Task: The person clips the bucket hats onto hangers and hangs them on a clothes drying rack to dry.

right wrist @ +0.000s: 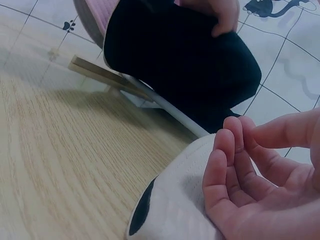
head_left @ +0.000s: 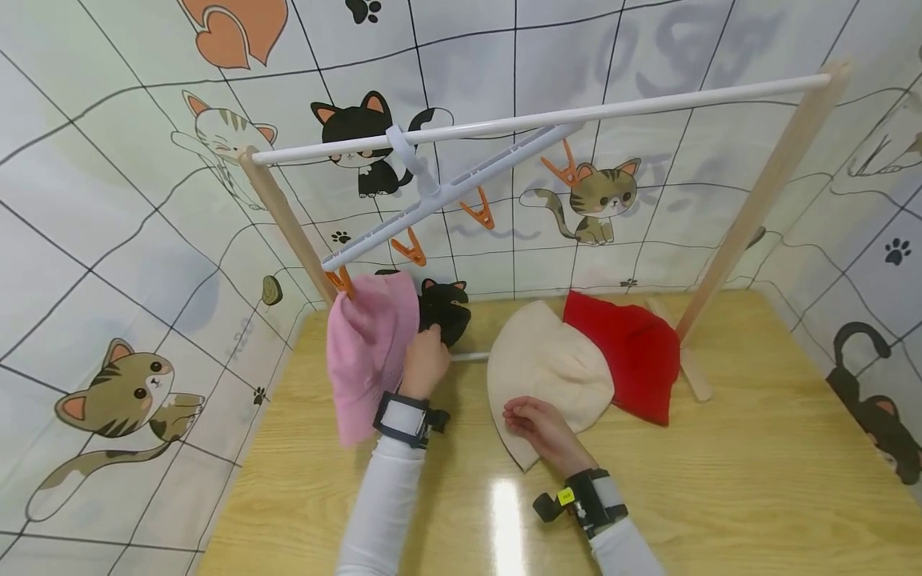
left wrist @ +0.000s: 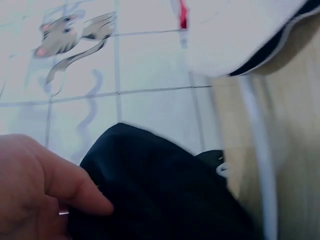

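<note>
My left hand [head_left: 425,360] pinches the edge of a black hat [right wrist: 180,55], which hangs above the table beside the pink one. In the left wrist view, the thumb and fingers grip its dark cloth [left wrist: 155,185]. A pink bucket hat [head_left: 367,352] hangs by an orange clip [head_left: 340,280] at the near left end of a pale blue hanger [head_left: 446,192]. Over the brim of a cream bucket hat [head_left: 555,360] is my right hand [head_left: 543,432], its fingers loosely bent with nothing between them. A red hat [head_left: 627,352] lies partly behind the cream one.
A white rod [head_left: 612,110] on wooden posts [head_left: 763,200] carries the hanger. More orange clips [head_left: 409,248] dangle along it, holding nothing. Low down, a second rod [head_left: 470,357] crosses behind the hats. The wooden table [head_left: 756,464] backs onto a cat-print wall covering.
</note>
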